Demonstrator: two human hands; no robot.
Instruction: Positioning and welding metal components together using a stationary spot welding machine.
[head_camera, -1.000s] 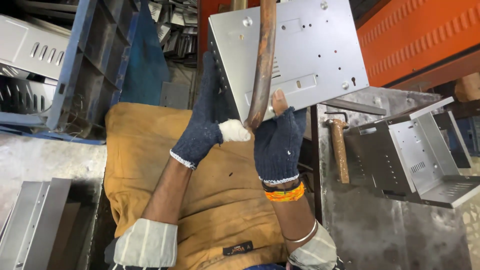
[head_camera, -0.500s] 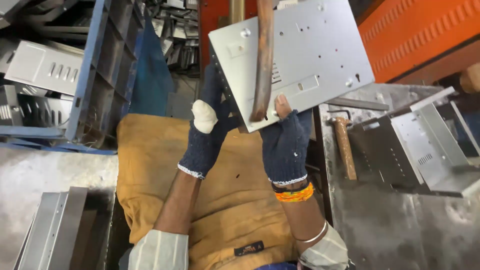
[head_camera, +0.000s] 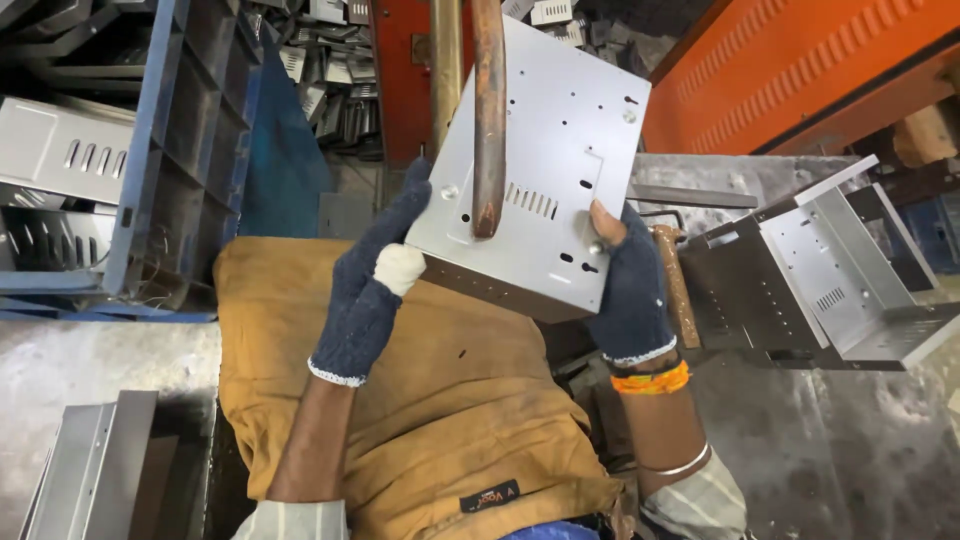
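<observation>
Currently both hands grip a bent sheet-metal housing (head_camera: 535, 165), pale grey, punched with holes and a short row of louvre slots, held up in front of the chest over a tan apron (head_camera: 440, 400). Left hand (head_camera: 375, 275), in a dark knit glove with a white patch, is closed on the housing's lower left corner, fingers wrapped behind the panel and the thumb side on the edge. Right hand (head_camera: 625, 285), in a fingerless dark glove, clamps the lower right corner, bare thumb pressed flat on the face. Gripping opposite corners probably keeps the broad panel from twisting and leaves its face open to view. A rusty curved bar (head_camera: 488, 115) hangs down across the housing's face and ends near the louvre slots; whether it touches the panel cannot be told. This bar, with a brass-coloured post (head_camera: 446, 70) just behind the housing's upper left, crowds any upward path. Right of the housing, a hammer with wooden handle (head_camera: 675, 285) lies on the grey worktop (head_camera: 850, 450), near the right hand. Further right sits an open folded metal chassis (head_camera: 820, 275). Left of the housing, a blue rack (head_camera: 150, 150) holds similar panels. Above right runs an orange machine casing (head_camera: 800, 70).
</observation>
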